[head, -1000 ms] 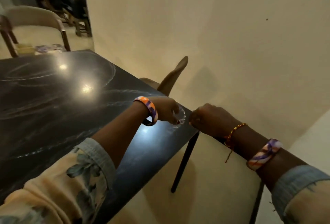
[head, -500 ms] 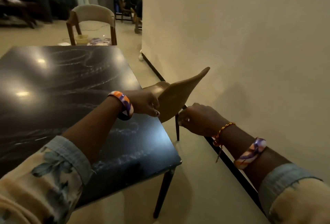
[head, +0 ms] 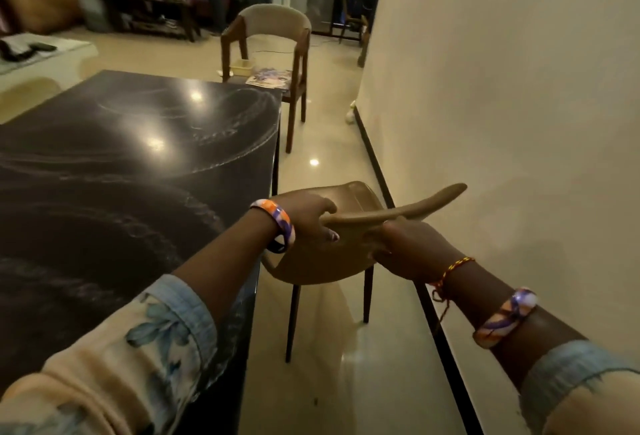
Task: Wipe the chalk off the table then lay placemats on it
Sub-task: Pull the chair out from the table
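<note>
- Black glossy surface [head: 138, 171] on my left, covered in white chalk swirls [head: 214, 143]; ceiling lights reflect off it.
- Tan chair [head: 332, 261] stands just beside the surface's right edge, between it and the cream wall [head: 502, 122]; thin dark legs on the tiled floor [head: 322, 164].
- My left hand [head: 304, 223] grips the near end of the chair's curved backrest, fingers curled under it.
- My right hand [head: 412, 247] holds the same backrest further along, fingers wrapped round it.
- Bangles on both wrists, a red-yellow thread on the right; floral sleeves with denim cuffs.
- Second chair [head: 273, 50], wooden frame with a pale back, at the far end of the surface; patterned placemats [head: 268, 77] and a small pale tub [head: 242, 67] lie on its seat.
- People sit at a dark low table in the far background, too dim to make out.
</note>
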